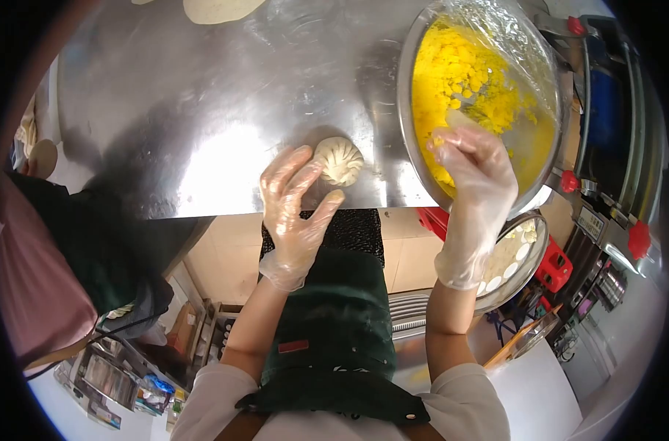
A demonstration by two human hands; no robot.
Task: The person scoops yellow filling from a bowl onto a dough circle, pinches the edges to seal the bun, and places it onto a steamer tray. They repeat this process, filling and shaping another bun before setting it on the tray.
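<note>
A round bun of pale dough with a swirl of pleats (pixel 339 162) sits near the front edge of the steel table. My left hand (pixel 294 198), in a clear plastic glove, is open beside it, with fingers apart and fingertips right at the bun's left side. My right hand (pixel 478 162), gloved too, is over a large metal bowl (pixel 406 110). Its thumb and fingers are pinched together, with a bit of yellow at the tips. Crumbly yellow filling (pixel 459 70) lies in the bowl, heaped toward its far left side.
Plastic wrap (pixel 507 33) partly covers the bowl's far side. Flat dough (pixel 220 7) lies at the table's far edge. A round tray of pale discs (pixel 507 261) is below the bowl, near a red stool (pixel 553 266). Another person in pink clothing (pixel 44 272) is at the left.
</note>
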